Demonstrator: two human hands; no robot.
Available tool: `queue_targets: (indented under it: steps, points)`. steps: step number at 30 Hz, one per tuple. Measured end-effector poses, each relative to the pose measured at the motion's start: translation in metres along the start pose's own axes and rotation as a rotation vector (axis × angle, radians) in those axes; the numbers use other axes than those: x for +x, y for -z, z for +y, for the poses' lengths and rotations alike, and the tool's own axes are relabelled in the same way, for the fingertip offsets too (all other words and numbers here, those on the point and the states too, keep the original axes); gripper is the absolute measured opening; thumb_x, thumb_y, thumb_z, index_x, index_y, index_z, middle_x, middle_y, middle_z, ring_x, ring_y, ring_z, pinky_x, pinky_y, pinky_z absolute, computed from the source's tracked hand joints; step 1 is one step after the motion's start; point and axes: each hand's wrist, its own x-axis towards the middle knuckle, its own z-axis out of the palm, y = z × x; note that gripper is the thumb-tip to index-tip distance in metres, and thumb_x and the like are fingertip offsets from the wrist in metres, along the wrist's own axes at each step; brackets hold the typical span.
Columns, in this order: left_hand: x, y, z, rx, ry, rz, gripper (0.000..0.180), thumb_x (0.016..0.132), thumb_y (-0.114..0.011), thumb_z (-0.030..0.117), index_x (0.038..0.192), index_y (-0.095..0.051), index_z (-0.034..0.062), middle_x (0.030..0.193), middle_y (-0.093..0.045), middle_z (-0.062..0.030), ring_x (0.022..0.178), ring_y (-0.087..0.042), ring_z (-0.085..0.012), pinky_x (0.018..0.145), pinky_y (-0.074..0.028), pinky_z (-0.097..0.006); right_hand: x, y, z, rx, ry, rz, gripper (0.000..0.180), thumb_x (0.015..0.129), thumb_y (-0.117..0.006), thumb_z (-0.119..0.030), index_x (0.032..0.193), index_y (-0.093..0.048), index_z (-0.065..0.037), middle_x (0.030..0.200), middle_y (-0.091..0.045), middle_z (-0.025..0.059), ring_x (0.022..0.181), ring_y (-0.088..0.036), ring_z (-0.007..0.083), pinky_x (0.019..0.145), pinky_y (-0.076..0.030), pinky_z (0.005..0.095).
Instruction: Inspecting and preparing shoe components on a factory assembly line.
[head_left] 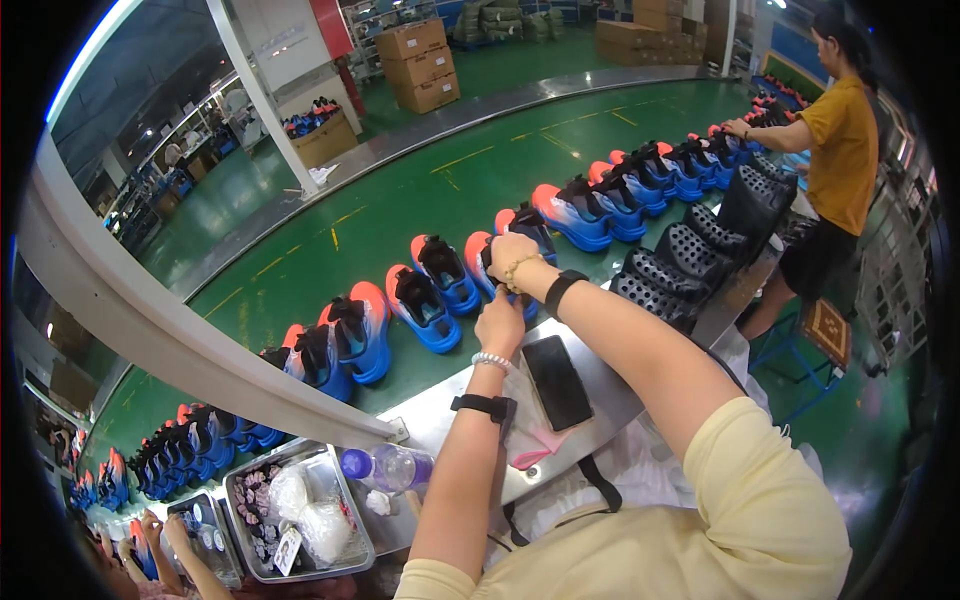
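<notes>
Both of my hands meet at one blue and coral sneaker [477, 249] in the middle of a long row. My right hand [514, 258] reaches over its collar from the right, fingers curled down and partly hidden. Close below, my left hand [499, 326] is closed at the heel end of the same sneaker, its fingertips hard to see. Just left stand a sneaker [460, 290] and another sneaker [430, 325], toes pointing away. To the right a sneaker [530, 225] is partly behind my right hand.
A dark phone [558, 382] lies on the metal ledge [440, 415] beneath my arms. Black perforated shoe forms [690, 255] stand at right. A purple-capped bottle [385, 467] and metal tray [362, 520] are at left, beside a slanted post [200, 320]. A co-worker [840, 150] handles sneakers at far right.
</notes>
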Motion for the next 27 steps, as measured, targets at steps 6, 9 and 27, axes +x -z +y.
queue_targets:
  steps: [6,9,27]
  points:
    - [0.003,0.001,-0.011,-0.059,-0.018,-0.025,0.043,0.09,-0.051,0.035,0.128,-0.052,0.0132,0.099,-0.066,-0.0235,0.092,-0.062,-0.0415,0.08,-0.049,-0.049,0.014,-0.022,0.001,-0.014,0.16,0.075,0.017,0.076,-0.064,-0.013,0.086,-0.07,-0.001,0.09,-0.067,0.0217,0.084,-0.067,0.0336,0.075,-0.055,0.0397]
    - [-0.002,0.0,-0.009,-0.13,-0.053,0.026,0.039,0.089,-0.054,0.031,0.125,-0.053,0.0139,0.095,-0.065,-0.0247,0.092,-0.061,-0.042,0.079,-0.048,-0.049,0.025,-0.033,0.013,0.059,0.227,0.15,0.017,0.076,-0.064,-0.013,0.084,-0.069,0.0,0.085,-0.066,0.0229,0.082,-0.066,0.0357,0.074,-0.055,0.0415]
    - [0.011,0.002,-0.045,-0.22,-0.068,0.215,0.036,0.086,-0.059,0.015,0.121,-0.055,0.009,0.099,-0.064,-0.0262,0.095,-0.06,-0.0425,0.08,-0.047,-0.045,-0.022,0.134,0.064,0.51,0.488,-0.571,0.039,0.09,-0.059,-0.032,0.111,-0.062,0.002,0.095,-0.069,0.0108,0.086,-0.066,0.0154,0.073,-0.053,0.029]
